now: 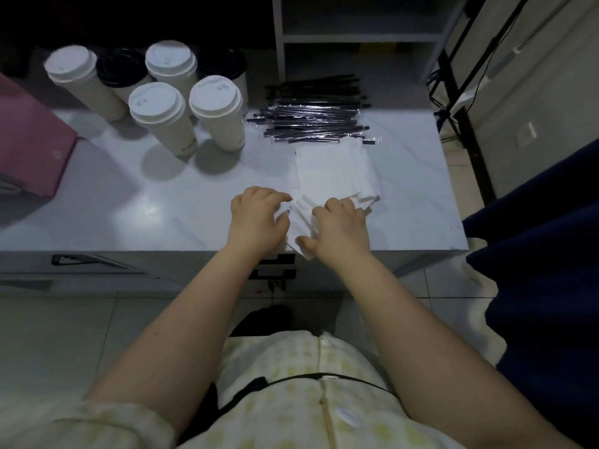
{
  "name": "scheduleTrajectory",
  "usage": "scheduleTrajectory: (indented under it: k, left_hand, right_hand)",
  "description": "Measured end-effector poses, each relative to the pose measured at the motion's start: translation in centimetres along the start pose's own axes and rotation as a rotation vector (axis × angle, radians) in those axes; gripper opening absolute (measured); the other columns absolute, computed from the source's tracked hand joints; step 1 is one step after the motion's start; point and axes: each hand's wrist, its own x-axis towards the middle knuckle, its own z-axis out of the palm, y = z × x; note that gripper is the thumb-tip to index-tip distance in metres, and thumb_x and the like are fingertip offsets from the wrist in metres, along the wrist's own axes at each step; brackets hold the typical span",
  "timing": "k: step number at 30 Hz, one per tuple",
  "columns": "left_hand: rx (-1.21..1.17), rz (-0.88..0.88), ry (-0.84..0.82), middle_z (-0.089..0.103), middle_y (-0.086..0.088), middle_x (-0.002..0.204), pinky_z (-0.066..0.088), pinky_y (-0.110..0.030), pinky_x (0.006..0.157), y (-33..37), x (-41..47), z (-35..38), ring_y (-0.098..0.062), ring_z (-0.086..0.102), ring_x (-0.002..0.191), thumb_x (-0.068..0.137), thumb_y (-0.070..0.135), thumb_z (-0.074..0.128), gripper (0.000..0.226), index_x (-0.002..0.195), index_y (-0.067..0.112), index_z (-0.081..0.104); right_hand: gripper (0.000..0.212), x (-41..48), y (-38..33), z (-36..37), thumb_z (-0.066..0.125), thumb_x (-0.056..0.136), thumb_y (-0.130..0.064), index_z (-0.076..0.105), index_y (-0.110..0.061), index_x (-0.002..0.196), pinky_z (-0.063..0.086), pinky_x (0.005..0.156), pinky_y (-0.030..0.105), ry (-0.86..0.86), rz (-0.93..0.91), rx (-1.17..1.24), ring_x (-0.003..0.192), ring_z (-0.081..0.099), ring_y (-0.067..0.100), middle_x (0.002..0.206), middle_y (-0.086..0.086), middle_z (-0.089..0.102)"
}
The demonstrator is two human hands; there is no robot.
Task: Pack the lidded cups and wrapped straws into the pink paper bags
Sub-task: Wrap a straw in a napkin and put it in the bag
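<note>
Right now both hands are low at the tabletop's (129,205) near edge, close together w/ a loose white napkin (300,218) btwn & under them. The left hand (259,222) has fingers curled down, tips at the napkin's left edge; pic is blurred there, so can't tell if it pinches the paper or only touches it. The right hand (342,230) lies on the napkin's right part, thumb spread out to the side, fingers fairly straight & pressing on the paper, nothing gripped. One napkin corner hangs over the front edge.

Just behind the hands sits a napkin stack (334,170), a bit fanned. Behind that, touching its far edge, is the pile of wrapped straws (311,111): black, in clear sleeves, lying approx. left-right.

Task cups are at back left, well apart from the hands: four white-lidded cups (215,98) upright in a cluster, w/ two black-lidded cups (120,68) standing among them toward the rear. A pink paper bag (29,140) is at the far left, partly cut off by the frame. A grey shelf unit (356,37) stands behind the straws.
</note>
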Motion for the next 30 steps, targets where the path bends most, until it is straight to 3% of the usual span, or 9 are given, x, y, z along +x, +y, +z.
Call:
scheduleTrajectory:
  k: [6,10,14,16,18,20,22,30]
  left_hand:
    - [0.013,-0.016,0.064,0.066,-0.001,0.114,0.033,-0.042,0.096,0.3,-0.9,-0.6,-0.026,0.051,0.117,0.085,0.022,0.064,0.03,0.115,0.021,0.067]
    - [0.025,-0.042,0.107,0.066,-0.001,0.115,0.032,-0.042,0.098,0.2,-1.3,-1.3,-0.026,0.05,0.118,0.085,0.021,0.063,0.032,0.116,0.021,0.067]
    - [0.048,-0.096,0.13,0.065,-0.001,0.116,0.032,-0.043,0.098,0.0,-2.9,-1.9,-0.026,0.05,0.119,0.086,0.024,0.062,0.032,0.118,0.021,0.066]
    - [0.067,-0.138,0.129,0.065,0.0,0.117,0.033,-0.044,0.098,-0.4,-4.4,-2.2,-0.026,0.05,0.118,0.086,0.027,0.062,0.032,0.118,0.022,0.065]
    - [0.08,-0.194,0.135,0.065,0.001,0.117,0.033,-0.044,0.099,-1.3,-6.4,-2.6,-0.025,0.051,0.118,0.085,0.027,0.063,0.032,0.117,0.023,0.066]
    - [0.097,-0.257,0.158,0.065,0.002,0.116,0.031,-0.043,0.1,-2.4,-8.3,-3.1,-0.025,0.051,0.118,0.084,0.026,0.063,0.033,0.117,0.023,0.066]
    - [0.113,-0.328,0.188,0.065,0.002,0.116,0.031,-0.043,0.1,-3.7,-10.0,-4.0,-0.025,0.051,0.118,0.082,0.024,0.064,0.034,0.117,0.024,0.066]
    - [0.157,-0.525,0.319,0.065,0.002,0.113,0.033,-0.043,0.094,-10.1,-15.9,-8.3,-0.026,0.052,0.114,0.082,0.029,0.067,0.035,0.117,0.024,0.066]
  right_hand:
    - [0.017,-0.9,0.4,0.5,0.06,0.089,-0.019,0.071,-0.006,0.095,0.031,0.079,0.039,0.154,-0.073,0.144,0.097,0.053,0.035,0.1,0.01,0.063]
    - [0.016,-0.7,0.8,-0.6,0.056,0.091,-0.014,0.068,-0.004,0.086,0.03,0.068,0.035,0.216,-0.052,0.221,0.087,0.051,0.032,0.087,0.011,0.063]
    - [0.011,-0.6,0.1,-2.2,0.059,0.089,-0.011,0.067,-0.005,0.092,0.038,0.067,0.036,0.269,-0.076,0.344,0.084,0.051,0.027,0.089,0.009,0.06]
    - [0.013,-0.7,-1.1,-2.4,0.058,0.088,-0.01,0.067,-0.007,0.098,0.042,0.068,0.035,0.246,-0.097,0.45,0.086,0.053,0.023,0.094,0.007,0.059]
    - [0.016,-1.0,-2.6,-2.2,0.058,0.088,-0.011,0.066,-0.012,0.101,0.041,0.065,0.024,0.185,-0.106,0.587,0.085,0.052,0.014,0.096,0.0,0.058]
    - [0.014,-1.4,-4.2,-1.7,0.059,0.086,-0.014,0.064,-0.021,0.097,0.037,0.061,0.012,0.089,-0.086,0.787,0.079,0.051,0.003,0.093,-0.006,0.058]
    - [0.013,-1.5,-6.2,-1.5,0.061,0.083,-0.016,0.061,-0.028,0.088,0.039,0.057,0.008,0.007,-0.054,0.96,0.075,0.054,0.0,0.088,-0.009,0.061]
    - [0.012,-0.8,-16.4,-1.8,0.064,0.082,-0.018,0.06,-0.029,0.08,0.041,0.05,0.011,-0.18,-0.254,0.982,0.063,0.055,-0.004,0.078,-0.01,0.062]
